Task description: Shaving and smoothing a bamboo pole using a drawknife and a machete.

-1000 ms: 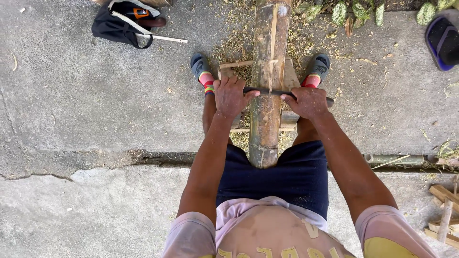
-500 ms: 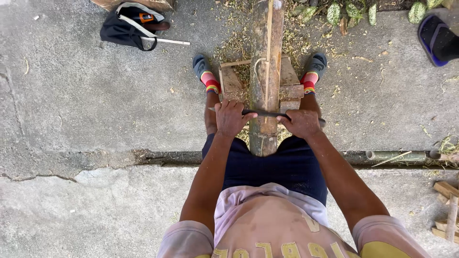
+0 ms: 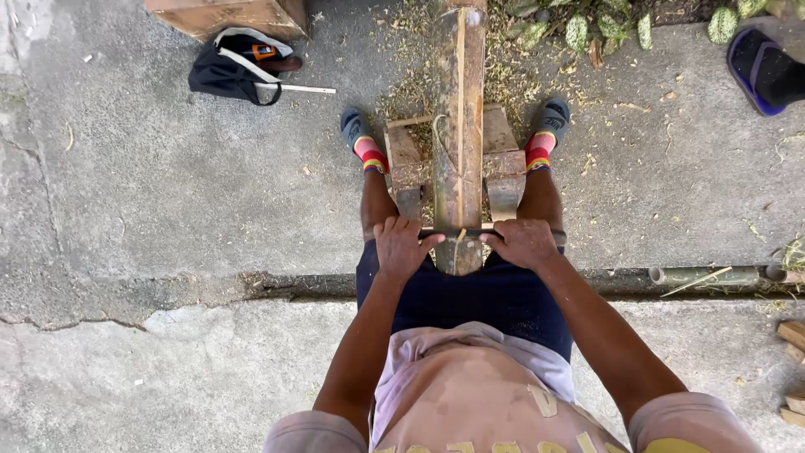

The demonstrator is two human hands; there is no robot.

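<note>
Where cracked concrete (image 3: 151, 193) spreads outdoors, left hand (image 3: 401, 246), right hand (image 3: 524, 243), grips apparently pinching drawknife (image 3: 459, 232).

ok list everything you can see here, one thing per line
bamboo pole: one, tan, lengthwise between the feet
wooden blocks: two, brown, either side of the pole
two-handled blade: one, dark, across the pole's near end
bag: one, black, upper left
wooden box: one, brown, top left
sandal: one, blue, top right
shoes: two, grey, striped socks
left hand: grip on left handle
right hand: grip on right handle
</note>
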